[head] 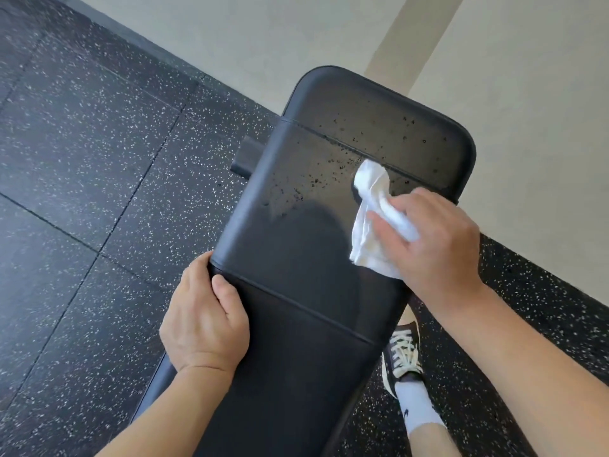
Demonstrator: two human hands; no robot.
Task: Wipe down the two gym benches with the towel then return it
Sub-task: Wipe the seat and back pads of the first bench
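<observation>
Nearest you, your left hand [204, 324] is gripping the left edge of the black bench [296, 324], thumb lying on the pad and fingers curling under it, out of sight. Right of the bench, your dark sneaker [402, 354] and white sock [417, 410] are standing on the speckled rubber floor [82, 192]. Farther along, your right hand [431, 239] is pressing the crumpled white towel [369, 222] onto the pad near its right edge, fingers curling around the cloth. Beyond the towel, dark specks [329, 159] are dotting the far section. A frame stub [245, 158] is projecting left beneath the pad. The pale wall [296, 34] is closing off the far side.
</observation>
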